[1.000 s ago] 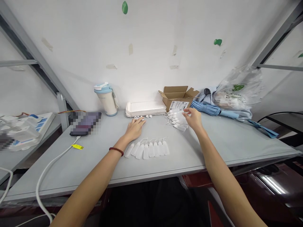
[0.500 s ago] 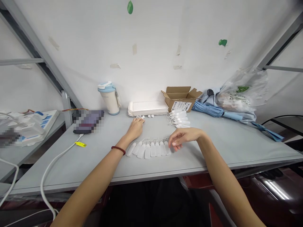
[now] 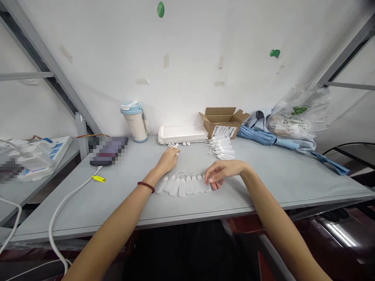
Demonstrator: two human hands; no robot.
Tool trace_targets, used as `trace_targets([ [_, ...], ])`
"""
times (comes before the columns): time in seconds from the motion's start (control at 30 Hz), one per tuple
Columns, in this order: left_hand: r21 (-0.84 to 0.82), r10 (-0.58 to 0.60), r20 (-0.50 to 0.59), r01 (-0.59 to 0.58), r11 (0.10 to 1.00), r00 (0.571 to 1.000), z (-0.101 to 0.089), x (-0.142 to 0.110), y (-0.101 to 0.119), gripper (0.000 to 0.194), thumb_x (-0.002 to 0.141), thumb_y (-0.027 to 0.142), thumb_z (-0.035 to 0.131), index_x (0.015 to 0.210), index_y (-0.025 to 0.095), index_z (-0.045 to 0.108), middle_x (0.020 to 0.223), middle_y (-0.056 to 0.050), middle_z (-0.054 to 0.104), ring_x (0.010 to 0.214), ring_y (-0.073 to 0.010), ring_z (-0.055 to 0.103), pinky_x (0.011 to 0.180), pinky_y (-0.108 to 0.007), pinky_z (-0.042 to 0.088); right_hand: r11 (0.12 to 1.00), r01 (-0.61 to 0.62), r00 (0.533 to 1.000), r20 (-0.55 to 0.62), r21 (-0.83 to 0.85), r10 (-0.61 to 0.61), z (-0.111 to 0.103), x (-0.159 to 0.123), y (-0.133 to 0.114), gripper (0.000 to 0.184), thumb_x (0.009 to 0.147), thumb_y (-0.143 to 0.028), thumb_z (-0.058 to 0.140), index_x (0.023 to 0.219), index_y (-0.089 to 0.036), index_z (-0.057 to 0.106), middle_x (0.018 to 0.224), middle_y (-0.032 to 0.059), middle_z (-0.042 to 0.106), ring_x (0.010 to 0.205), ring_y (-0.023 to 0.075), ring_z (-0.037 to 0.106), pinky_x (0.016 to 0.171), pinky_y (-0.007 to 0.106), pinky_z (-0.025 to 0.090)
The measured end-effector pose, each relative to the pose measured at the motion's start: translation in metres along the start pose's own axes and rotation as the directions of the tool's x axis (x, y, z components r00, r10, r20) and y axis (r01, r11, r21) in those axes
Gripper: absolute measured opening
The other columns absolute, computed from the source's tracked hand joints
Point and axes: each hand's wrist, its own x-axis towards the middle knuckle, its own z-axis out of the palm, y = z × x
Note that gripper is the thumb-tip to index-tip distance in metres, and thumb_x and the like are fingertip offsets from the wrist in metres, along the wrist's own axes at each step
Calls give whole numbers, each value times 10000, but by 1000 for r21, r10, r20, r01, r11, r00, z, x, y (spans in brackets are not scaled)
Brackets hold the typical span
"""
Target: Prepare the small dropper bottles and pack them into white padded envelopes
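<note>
About eight pale, see-through tags (image 3: pixel 189 185) lie flat, side by side, on the near part of the worktop (image 3: pixel 181 208), thin loops pointing away from the person. Looks part-way along, I'd judge: this row is set out, while a second bunch of tags (image 3: pixel 224 147) farther back lies overlapped, not yet spread.

Right hand (image 3: pixel 224 171) comes in from the right, wrist bent, fingers curled down over the row's right end and partly covering the last tag. Grip narrow; from where I stand, can't tell if thumb and finger pinch that tag or just touch it.

Left hand (image 3: pixel 167 160) reaches farther forward, back of hand up, fingers curled close together, dark red bracelet (image 3: pixel 146 186) at the wrist. Grip narrow too; a white speck shows by the fingertips, held or not unclear.

Just past those fingers: a few small white caps (image 3: pixel 186 144), loose, in front of stacked white trays (image 3: pixel 183 134). Bunch sits right before an open cardboard box (image 3: pixel 219 124). Lidded cup (image 3: pixel 137 125) stands upright back left; folded blue umbrella (image 3: pixel 259 136) and plastic bag (image 3: pixel 301 113) back right. Scuffed white wall (image 3: pixel 187 47) behind everything.
</note>
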Motion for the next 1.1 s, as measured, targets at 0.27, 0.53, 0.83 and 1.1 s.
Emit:
trace_targets([
  [0.27, -29, -25, -1, 25, 999, 1000, -2, -1, 4, 304, 778, 68, 454, 1026, 113, 623, 989, -123, 643, 939, -244, 591, 861, -364, 458, 998, -60, 997, 44, 14, 59, 0, 1, 0, 372, 817, -450, 561, 988, -130, 645, 726, 57, 696, 609, 116, 627, 469, 186, 391],
  [0.53, -104, -41, -2, 41, 994, 999, -5, -4, 13, 298, 764, 81, 469, 1006, 133, 635, 952, -102, 661, 889, -233, 605, 856, -369, 452, 995, -92, 996, 21, 46, 91, -1, 3, 6, 391, 792, -480, 581, 935, -126, 664, 643, 43, 692, 571, 123, 642, 489, 195, 412],
  [0.83, -328, -133, 28, 135, 935, 991, -13, -6, 26, 245, 730, 162, 542, 950, 158, 651, 935, -66, 674, 777, -199, 593, 804, -352, 457, 994, 102, 934, -347, 29, -86, -4, -7, 2, 287, 798, -406, 593, 928, -153, 640, 774, 49, 687, 673, 154, 661, 550, 226, 458],
  [1.1, -675, -197, 173, 262, 690, 965, -24, -7, 44, 227, 681, 291, 655, 840, 145, 587, 838, -63, 674, 779, -183, 632, 724, -324, 492, 973, 232, 775, -602, -14, -193, -2, 6, 3, 239, 790, -387, 592, 876, -167, 631, 801, 49, 672, 768, 167, 632, 614, 258, 466],
])
